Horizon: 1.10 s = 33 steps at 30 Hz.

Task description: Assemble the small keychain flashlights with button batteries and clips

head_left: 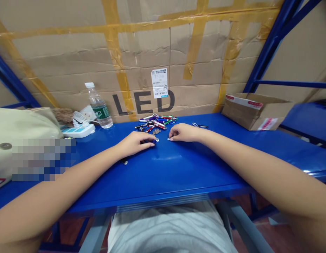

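My left hand (138, 143) is closed around a small blue tube with a round silver end (157, 140), most of it hidden by the fingers. Across from it, my right hand (184, 133) has thumb and fingertips drawn together just above the table; whatever is between them, if anything, is too small to make out. Behind the hands lies a pile of colourful keychain flashlights (159, 122) with metal clips. Several small round button cells (156, 131) sit at the front of the pile. A dark piece with a silver end (125, 162) lies beneath my left wrist, partly covered.
On the blue table (163, 175), a black keychain piece with a clip (201, 125) lies right of the pile. An open cardboard box (254, 110) stands at right. At left are a water bottle (100, 109), a power strip (80, 130) and a pale bag (25, 123). Large taped cardboard (141, 63) rises behind.
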Available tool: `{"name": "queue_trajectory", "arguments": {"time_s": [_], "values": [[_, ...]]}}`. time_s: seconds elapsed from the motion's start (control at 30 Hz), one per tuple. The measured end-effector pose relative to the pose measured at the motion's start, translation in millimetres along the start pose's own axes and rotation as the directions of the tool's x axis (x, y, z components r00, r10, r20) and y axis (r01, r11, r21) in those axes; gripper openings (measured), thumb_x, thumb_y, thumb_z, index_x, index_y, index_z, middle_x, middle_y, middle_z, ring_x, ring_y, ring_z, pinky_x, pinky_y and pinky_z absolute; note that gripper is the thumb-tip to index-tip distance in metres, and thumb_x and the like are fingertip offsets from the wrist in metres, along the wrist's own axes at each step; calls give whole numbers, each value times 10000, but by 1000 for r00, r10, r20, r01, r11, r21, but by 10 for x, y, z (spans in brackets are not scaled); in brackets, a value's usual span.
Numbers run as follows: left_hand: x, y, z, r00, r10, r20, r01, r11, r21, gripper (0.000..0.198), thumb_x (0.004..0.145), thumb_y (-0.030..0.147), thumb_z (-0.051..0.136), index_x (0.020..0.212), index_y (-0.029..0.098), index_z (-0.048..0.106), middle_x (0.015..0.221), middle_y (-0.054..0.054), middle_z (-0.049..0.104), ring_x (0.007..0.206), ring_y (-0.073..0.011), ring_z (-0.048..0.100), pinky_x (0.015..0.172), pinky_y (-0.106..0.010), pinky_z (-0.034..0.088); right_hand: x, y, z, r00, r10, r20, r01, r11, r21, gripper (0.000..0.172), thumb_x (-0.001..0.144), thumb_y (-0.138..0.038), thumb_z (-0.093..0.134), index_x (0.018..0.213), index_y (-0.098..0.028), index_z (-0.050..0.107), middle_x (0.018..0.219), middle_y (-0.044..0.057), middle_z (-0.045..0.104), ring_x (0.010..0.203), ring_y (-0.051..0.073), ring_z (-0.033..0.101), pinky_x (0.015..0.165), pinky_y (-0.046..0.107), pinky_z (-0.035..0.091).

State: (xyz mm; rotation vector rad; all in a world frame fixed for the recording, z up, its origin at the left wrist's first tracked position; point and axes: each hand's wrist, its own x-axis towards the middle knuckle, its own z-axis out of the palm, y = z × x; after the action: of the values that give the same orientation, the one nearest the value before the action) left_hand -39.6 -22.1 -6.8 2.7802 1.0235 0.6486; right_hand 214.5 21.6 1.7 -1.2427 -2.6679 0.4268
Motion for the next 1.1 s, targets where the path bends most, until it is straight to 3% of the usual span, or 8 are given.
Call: {"name": "queue_trajectory", "arguments": {"time_s": [0.17, 0.4, 0.63, 1.1], "values": [[1, -1, -6, 1000, 28, 8, -28, 1000, 6, 282, 865, 349, 577, 1083, 195, 670, 1047, -38, 718, 949, -165, 664, 894, -267, 491, 7, -47, 23, 999, 3, -47, -3, 1000, 5, 189, 804, -241, 617, 935, -156, 724, 916, 55, 715, 768, 157, 615, 665, 252, 428], [-1, 0, -5, 999, 41, 12, -41, 999, -4, 278, 871, 349, 573, 1084, 197, 667, 1045, -37, 718, 957, -168, 664, 902, -277, 490, 43, -44, 20, 999, 21, -26, -19, 999, 49, 135, 799, -196, 610, 856, -158, 727, 869, 52, 724, 742, 155, 627, 662, 255, 441], [-1, -4, 0, 999, 40, 9, -40, 999, 1, 277, 873, 353, 570, 1086, 205, 666, 1041, -31, 719, 951, -163, 664, 886, -266, 495, 50, -40, 35, 1000, 19, -20, -18, 997, 77, 200, 804, -219, 600, 944, -149, 724, 918, 61, 723, 789, 164, 632, 683, 253, 452], [0, -1, -4, 998, 67, 17, -67, 998, -4, 281, 879, 357, 561, 1088, 201, 667, 1041, -38, 719, 952, -162, 666, 890, -263, 494, 37, -171, -3, 996, 73, 56, -75, 997, 28, 172, 812, -192, 592, 910, -147, 726, 912, 52, 728, 789, 157, 635, 674, 229, 448]]}}
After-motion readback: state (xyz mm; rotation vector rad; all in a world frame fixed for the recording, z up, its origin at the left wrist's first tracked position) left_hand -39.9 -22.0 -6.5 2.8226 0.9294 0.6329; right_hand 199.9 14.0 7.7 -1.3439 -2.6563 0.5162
